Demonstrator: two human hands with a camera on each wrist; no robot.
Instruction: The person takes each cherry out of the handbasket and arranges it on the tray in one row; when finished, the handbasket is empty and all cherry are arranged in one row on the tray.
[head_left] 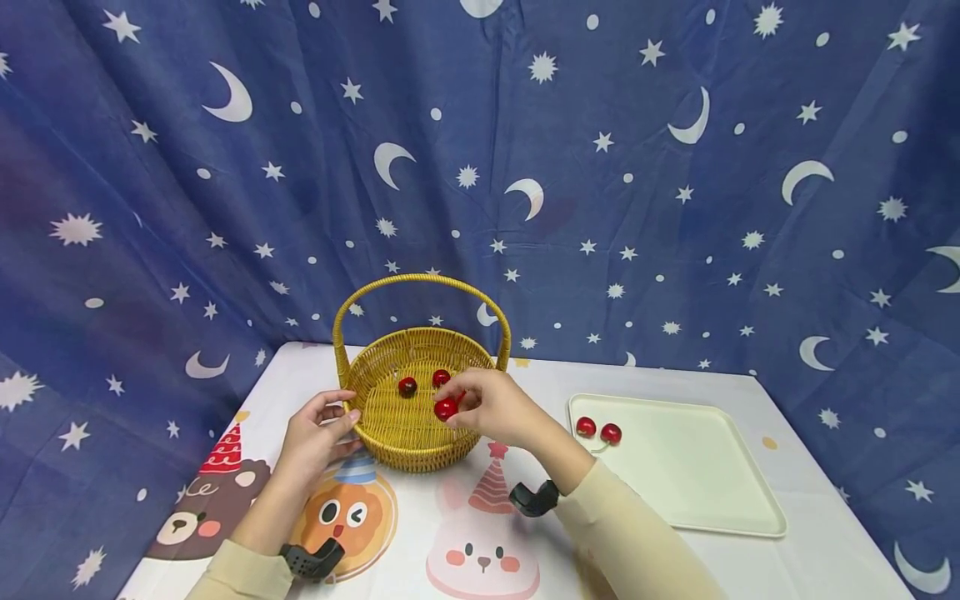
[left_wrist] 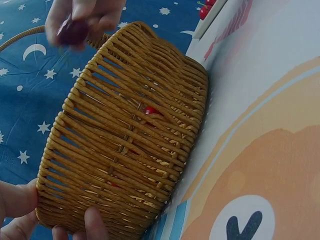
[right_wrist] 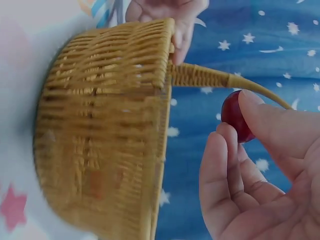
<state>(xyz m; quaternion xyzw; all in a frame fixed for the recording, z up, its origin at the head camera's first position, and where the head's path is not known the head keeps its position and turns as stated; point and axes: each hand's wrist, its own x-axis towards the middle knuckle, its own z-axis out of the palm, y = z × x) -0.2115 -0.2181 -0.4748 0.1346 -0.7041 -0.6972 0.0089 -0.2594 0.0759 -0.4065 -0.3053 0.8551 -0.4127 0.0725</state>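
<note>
My left hand (head_left: 318,433) holds the left rim of a yellow woven basket (head_left: 420,460) that has a tall arched handle. Between thumb and fingertips, my right hand (head_left: 495,407) pinches a red cherry (head_left: 445,409) above the basket's right side. The right wrist view shows that same dark red cherry (right_wrist: 235,117) just outside the rim line, apart from the weave. Two more cherries, one darker (head_left: 407,387) and one bright red cherry (head_left: 441,378), lie on the basket floor. Through the weave, the left wrist view gives a glimpse of a red cherry (left_wrist: 151,110).
To the right lies a cream rectangular tray (head_left: 690,467), with two stemmed cherries (head_left: 611,433) near its left edge. A white tablecloth (head_left: 408,533) with cartoon animals covers the table. Behind hangs a blue curtain (head_left: 480,125) with moons and stars.
</note>
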